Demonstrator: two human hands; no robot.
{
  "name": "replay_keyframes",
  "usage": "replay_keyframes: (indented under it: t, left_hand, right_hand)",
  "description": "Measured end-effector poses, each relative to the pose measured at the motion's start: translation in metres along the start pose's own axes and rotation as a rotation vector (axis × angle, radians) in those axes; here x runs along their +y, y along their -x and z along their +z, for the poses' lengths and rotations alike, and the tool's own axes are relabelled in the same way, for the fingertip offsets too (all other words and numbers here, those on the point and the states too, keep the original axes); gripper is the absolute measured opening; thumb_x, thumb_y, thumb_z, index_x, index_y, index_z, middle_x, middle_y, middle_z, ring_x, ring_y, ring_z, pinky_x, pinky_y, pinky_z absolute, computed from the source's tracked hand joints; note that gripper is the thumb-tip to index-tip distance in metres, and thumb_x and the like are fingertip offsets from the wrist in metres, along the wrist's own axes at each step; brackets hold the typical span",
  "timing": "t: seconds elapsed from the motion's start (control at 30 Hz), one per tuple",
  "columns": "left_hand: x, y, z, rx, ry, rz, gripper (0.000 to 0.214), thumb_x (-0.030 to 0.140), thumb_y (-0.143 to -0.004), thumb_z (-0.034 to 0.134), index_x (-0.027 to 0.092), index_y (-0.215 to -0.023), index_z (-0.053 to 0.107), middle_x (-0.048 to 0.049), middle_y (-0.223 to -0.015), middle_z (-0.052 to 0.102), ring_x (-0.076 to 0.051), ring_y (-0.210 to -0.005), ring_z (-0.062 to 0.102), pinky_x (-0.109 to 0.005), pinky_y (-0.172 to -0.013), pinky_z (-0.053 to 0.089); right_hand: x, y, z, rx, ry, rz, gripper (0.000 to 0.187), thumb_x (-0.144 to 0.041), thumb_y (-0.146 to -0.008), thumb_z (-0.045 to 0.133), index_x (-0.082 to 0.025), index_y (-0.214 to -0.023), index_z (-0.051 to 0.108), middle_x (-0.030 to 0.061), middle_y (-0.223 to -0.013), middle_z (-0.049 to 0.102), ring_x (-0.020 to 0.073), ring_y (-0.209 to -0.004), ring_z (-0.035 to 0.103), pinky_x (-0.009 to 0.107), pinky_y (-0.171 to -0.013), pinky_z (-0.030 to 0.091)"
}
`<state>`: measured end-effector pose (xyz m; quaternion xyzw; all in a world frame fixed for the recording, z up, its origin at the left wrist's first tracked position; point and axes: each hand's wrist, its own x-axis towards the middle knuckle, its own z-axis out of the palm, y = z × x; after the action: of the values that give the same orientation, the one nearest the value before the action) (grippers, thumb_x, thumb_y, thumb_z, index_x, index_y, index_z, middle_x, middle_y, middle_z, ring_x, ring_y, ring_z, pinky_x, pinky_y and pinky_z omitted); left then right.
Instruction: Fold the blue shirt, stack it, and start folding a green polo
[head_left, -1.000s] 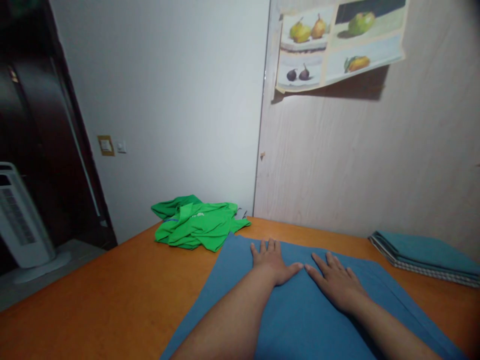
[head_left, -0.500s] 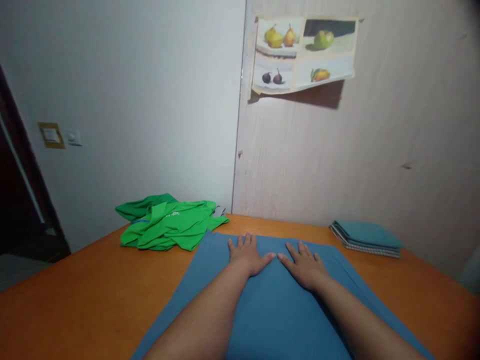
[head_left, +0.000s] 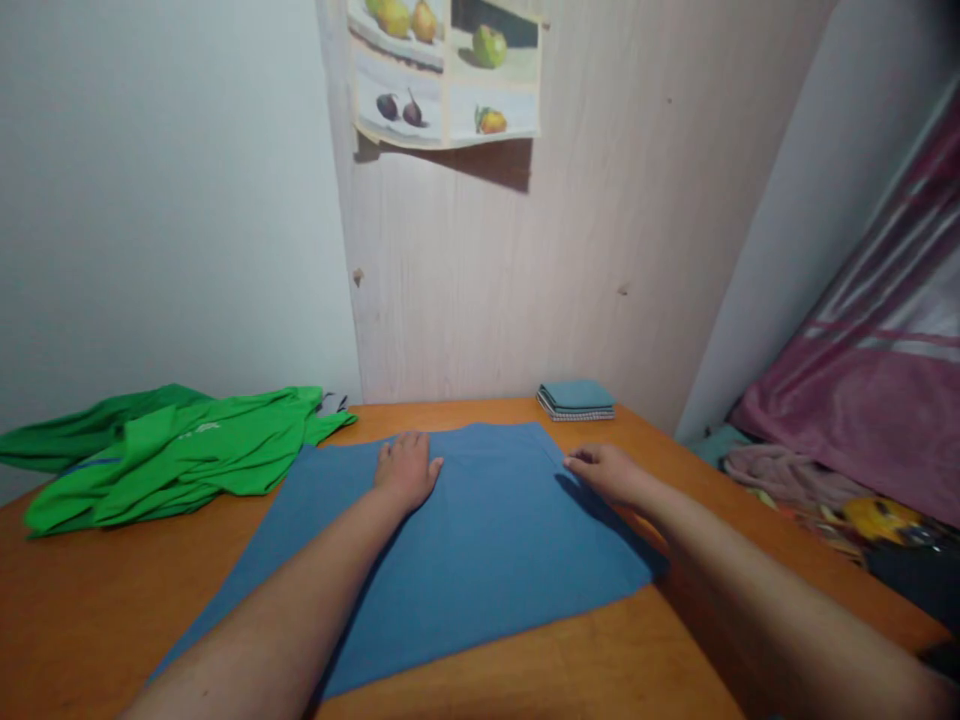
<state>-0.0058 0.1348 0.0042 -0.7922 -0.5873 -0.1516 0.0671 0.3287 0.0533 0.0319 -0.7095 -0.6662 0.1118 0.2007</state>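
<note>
I should be pressing evenly, left hand (head_left: 406, 473) spread on flat blue fabric sheet (head_left: 469, 545); right hand (head_left: 609, 474) curling by its right edge, pinch unclear.

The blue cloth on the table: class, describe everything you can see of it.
The blue cloth is plain, matte, apparently thin fabric, spread nearly flat on the orange table, its near edge slanting. The left hand rests on its far part; the right hand is at its right edge, any grip unclear. Its far left corner lies close to the green garment.
</note>
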Motion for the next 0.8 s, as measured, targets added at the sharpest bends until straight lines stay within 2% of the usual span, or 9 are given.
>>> replay_keyframes:
  t: [0.1,0.2,0.33,0.43,0.53,0.67,0.8]
  left_hand:
    - [0.036,0.016,-0.009,0.001,0.105,0.228,0.037,0.043,-0.094,0.048,0.018,-0.118,0.061,-0.0146,-0.127,0.061,-0.030,-0.120,0.055,-0.041,-0.101,0.042]
    - [0.080,0.037,-0.017,-0.021,0.280,0.391,0.033,0.039,-0.095,0.049,0.019,-0.117,0.062,-0.0107,-0.117,0.065,-0.025,-0.109,0.059,-0.036,-0.096,0.045]
    - [0.136,0.066,-0.023,-0.115,0.461,0.570,0.030,0.035,-0.094,0.051,0.019,-0.116,0.064,-0.0086,-0.114,0.067,-0.023,-0.106,0.061,-0.033,-0.094,0.047]
    - [0.164,0.084,-0.025,-0.150,0.512,0.696,0.029,0.032,-0.093,0.053,0.021,-0.118,0.065,-0.0075,-0.116,0.068,-0.023,-0.110,0.060,-0.035,-0.098,0.045]
    - [0.176,0.097,-0.023,-0.197,0.501,0.760,0.030,0.032,-0.092,0.054,0.024,-0.119,0.065,-0.0061,-0.120,0.067,-0.024,-0.112,0.058,-0.037,-0.100,0.044]
    - [0.178,0.106,-0.020,-0.193,0.447,0.740,0.032,0.035,-0.094,0.052,0.028,-0.123,0.064,-0.0042,-0.128,0.064,-0.025,-0.118,0.055,-0.040,-0.099,0.043]
    - [0.177,0.109,-0.021,-0.184,0.397,0.712,0.033,0.038,-0.094,0.052,0.028,-0.124,0.063,-0.0044,-0.129,0.063,-0.025,-0.118,0.054,-0.040,-0.099,0.042]
  right_hand:
    - [0.022,0.029,-0.012,-0.008,0.012,0.083,0.029,-0.040,-0.089,0.056,-0.016,-0.079,0.071,0.0066,-0.076,0.071,0.0179,-0.070,0.062,0.026,-0.060,0.039]
    - [0.034,0.055,-0.012,-0.017,0.010,0.132,0.028,-0.040,-0.086,0.061,-0.017,-0.072,0.068,0.0043,-0.068,0.067,0.0152,-0.062,0.056,0.026,-0.055,0.032]
    - [0.039,0.081,-0.010,0.002,0.034,0.171,0.030,-0.048,-0.084,0.063,-0.019,-0.078,0.067,0.0046,-0.071,0.067,0.0165,-0.064,0.056,0.027,-0.056,0.030]
    - [0.038,0.099,-0.009,0.053,0.096,0.203,0.033,-0.053,-0.087,0.057,-0.021,-0.085,0.065,0.0063,-0.079,0.069,0.0195,-0.073,0.060,0.028,-0.060,0.031]
    - [0.037,0.114,-0.009,0.042,0.135,0.223,0.036,-0.056,-0.087,0.053,-0.022,-0.082,0.063,0.0073,-0.083,0.070,0.0215,-0.077,0.060,0.030,-0.061,0.031]
    - [0.040,0.125,-0.006,-0.026,0.114,0.245,0.022,-0.042,-0.085,0.056,-0.022,-0.078,0.061,0.0056,-0.085,0.070,0.0204,-0.078,0.062,0.029,-0.060,0.031]
    - [0.043,0.127,-0.005,0.016,0.114,0.258,0.017,-0.036,-0.085,0.055,-0.022,-0.078,0.061,0.0060,-0.088,0.071,0.0208,-0.082,0.063,0.029,-0.061,0.031]
